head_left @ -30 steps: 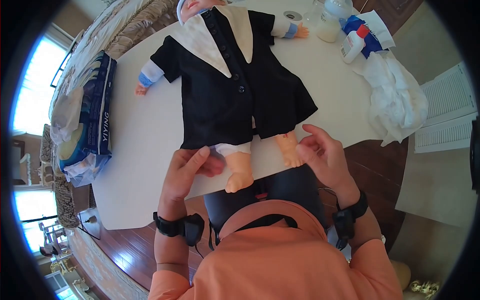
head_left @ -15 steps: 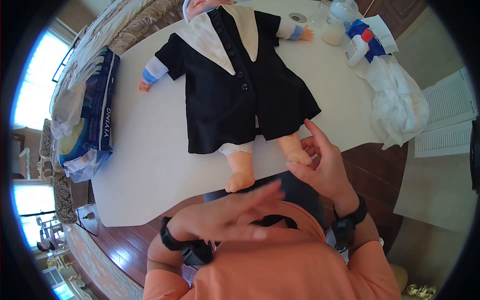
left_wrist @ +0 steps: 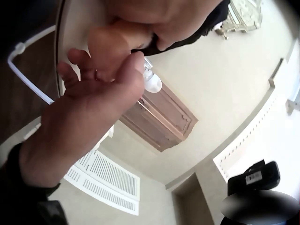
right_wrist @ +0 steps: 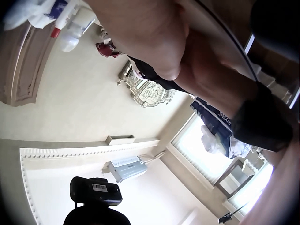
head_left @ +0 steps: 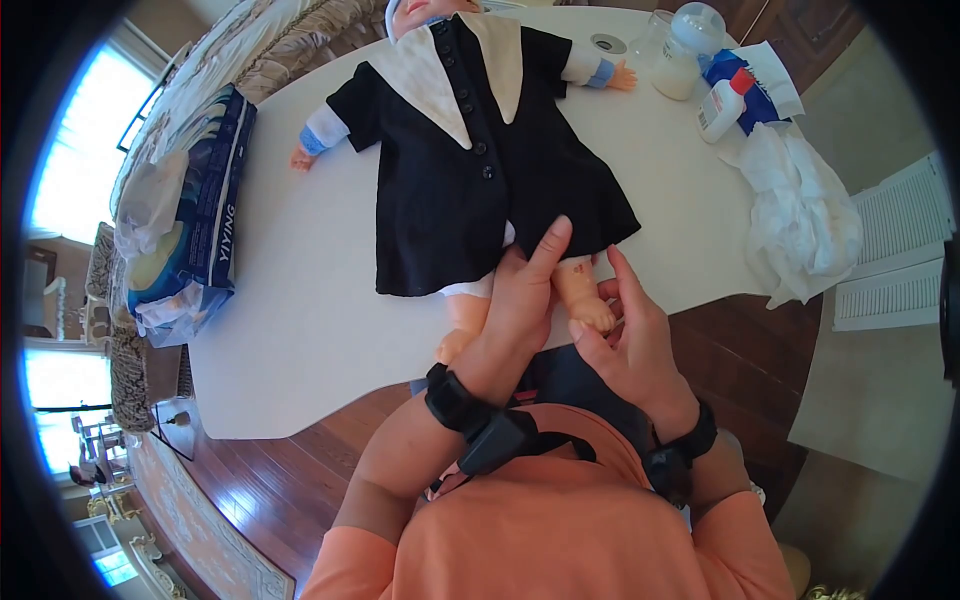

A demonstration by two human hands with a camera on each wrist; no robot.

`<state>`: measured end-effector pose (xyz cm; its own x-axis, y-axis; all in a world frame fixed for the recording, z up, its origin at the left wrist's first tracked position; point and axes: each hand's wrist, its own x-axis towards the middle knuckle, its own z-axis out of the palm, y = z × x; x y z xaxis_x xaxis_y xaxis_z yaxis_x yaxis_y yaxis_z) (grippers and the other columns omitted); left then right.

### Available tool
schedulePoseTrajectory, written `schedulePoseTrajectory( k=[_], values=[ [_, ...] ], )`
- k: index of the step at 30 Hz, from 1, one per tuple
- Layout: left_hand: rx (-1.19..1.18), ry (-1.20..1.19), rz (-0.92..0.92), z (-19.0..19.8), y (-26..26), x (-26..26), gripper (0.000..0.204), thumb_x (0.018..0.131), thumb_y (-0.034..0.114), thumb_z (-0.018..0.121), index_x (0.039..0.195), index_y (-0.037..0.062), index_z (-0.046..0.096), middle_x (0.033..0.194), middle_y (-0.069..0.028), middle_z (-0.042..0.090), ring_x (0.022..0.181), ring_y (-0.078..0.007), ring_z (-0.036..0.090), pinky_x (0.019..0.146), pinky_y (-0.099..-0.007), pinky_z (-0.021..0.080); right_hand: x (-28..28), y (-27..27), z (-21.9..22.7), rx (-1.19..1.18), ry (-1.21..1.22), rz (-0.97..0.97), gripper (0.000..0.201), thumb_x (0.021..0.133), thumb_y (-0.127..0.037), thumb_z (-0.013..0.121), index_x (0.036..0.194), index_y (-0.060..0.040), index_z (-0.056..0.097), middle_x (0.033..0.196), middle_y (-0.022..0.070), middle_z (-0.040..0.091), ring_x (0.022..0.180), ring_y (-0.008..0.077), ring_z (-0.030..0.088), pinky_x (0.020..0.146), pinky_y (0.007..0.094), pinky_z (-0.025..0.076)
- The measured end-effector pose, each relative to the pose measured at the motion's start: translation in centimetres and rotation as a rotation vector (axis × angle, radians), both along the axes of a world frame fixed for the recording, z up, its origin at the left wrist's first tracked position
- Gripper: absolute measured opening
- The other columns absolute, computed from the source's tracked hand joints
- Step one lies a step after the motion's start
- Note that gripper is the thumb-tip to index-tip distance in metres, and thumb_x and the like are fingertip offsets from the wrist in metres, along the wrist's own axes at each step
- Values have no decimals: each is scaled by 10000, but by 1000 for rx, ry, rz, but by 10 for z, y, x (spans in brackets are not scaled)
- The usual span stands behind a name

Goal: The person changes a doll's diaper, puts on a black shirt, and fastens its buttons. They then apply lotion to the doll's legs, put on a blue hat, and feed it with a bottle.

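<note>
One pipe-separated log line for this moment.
black-clad doll: face-up on table | left hand: between doll's legs | right hand: holds doll's foot

the head view is lit by daylight from the windows at the left, whose panes are blown out to white. glare is thrown back by the wooden floor, while little shading is shown in the black coat. the corners are swallowed by dark vignetting, and lines are bowed by the wide lens. in the left wrist view, the foreground is left dim and soft; a dark shape at lower right is blurred. in the right wrist view, the windows are overexposed.
</note>
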<state>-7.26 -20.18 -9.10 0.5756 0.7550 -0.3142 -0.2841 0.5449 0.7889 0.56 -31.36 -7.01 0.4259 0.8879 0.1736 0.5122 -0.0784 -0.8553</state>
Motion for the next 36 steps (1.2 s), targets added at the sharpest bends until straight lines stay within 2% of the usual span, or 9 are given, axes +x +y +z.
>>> schedulePoseTrajectory(
  k=[5, 9, 15, 19, 24, 27, 31, 33, 36],
  values=[
    [-377, -183, -251, 6, 10, -3, 592, 781, 546, 510, 1017, 4, 504, 890, -112, 571, 770, -228, 579, 709, -346, 497, 0, 3, 2, 38, 20, 39, 718, 695, -271, 635, 1221, 102, 320, 868, 155, 570, 678, 230, 598, 607, 290, 486],
    [-325, -146, -202, 13, 9, -3, 597, 788, 565, 481, 1010, 11, 514, 882, -103, 574, 773, -217, 578, 723, -342, 492, 6, 6, 7, 102, 233, 82, 570, 735, -215, 630, 1168, 80, 405, 831, 127, 578, 657, 182, 588, 591, 266, 474],
    [-279, -140, -185, 13, 8, -2, 584, 805, 555, 462, 1037, 19, 496, 900, -96, 569, 764, -201, 574, 701, -328, 481, 36, 40, 16, 109, 81, 61, 272, 763, -97, 598, 1016, -17, 542, 687, 68, 561, 540, 113, 537, 497, 243, 421],
    [-220, -195, -281, 7, 11, -9, 539, 814, 519, 480, 1038, 29, 485, 887, -87, 558, 779, -198, 576, 714, -322, 478, 47, 69, 18, 136, -61, 63, 107, 746, -102, 609, 795, -25, 553, 613, 84, 565, 516, 176, 552, 495, 268, 428],
    [-152, -138, -274, 12, 9, -10, 359, 794, 304, 615, 983, 29, 481, 852, -94, 547, 804, -227, 582, 743, -342, 475, 53, 108, 21, 286, -150, -58, 85, 737, -92, 606, 758, -31, 550, 615, 97, 579, 540, 222, 576, 508, 297, 444],
    [-215, -143, -265, 11, 15, -10, 397, 807, 356, 588, 979, 13, 488, 866, -97, 551, 808, -224, 581, 752, -342, 473, 51, 109, 14, 248, -194, -16, 70, 732, -70, 595, 774, -28, 558, 642, 108, 587, 561, 233, 586, 517, 315, 454],
    [-258, -135, -257, 9, 25, -13, 492, 846, 445, 478, 1053, -1, 494, 940, -141, 573, 854, -251, 579, 781, -369, 463, 47, 79, 13, 301, 11, 12, 114, 752, -79, 598, 829, -3, 562, 659, 76, 583, 551, 138, 566, 511, 248, 437],
    [-220, -101, -252, 12, 25, -13, 466, 858, 440, 459, 1026, 8, 508, 928, -134, 575, 845, -249, 580, 775, -363, 465, 47, 60, 10, 167, 235, -69, 156, 788, -117, 590, 862, 17, 562, 658, 40, 577, 563, 78, 539, 506, 222, 425],
    [-223, -104, -203, 5, 25, -12, 444, 858, 434, 462, 999, 17, 516, 920, -128, 577, 849, -240, 576, 775, -354, 463, 35, 37, 17, -141, 446, 148, 280, 838, -240, 555, 890, 35, 553, 685, 53, 583, 585, 74, 543, 504, 218, 441]
  ],
)
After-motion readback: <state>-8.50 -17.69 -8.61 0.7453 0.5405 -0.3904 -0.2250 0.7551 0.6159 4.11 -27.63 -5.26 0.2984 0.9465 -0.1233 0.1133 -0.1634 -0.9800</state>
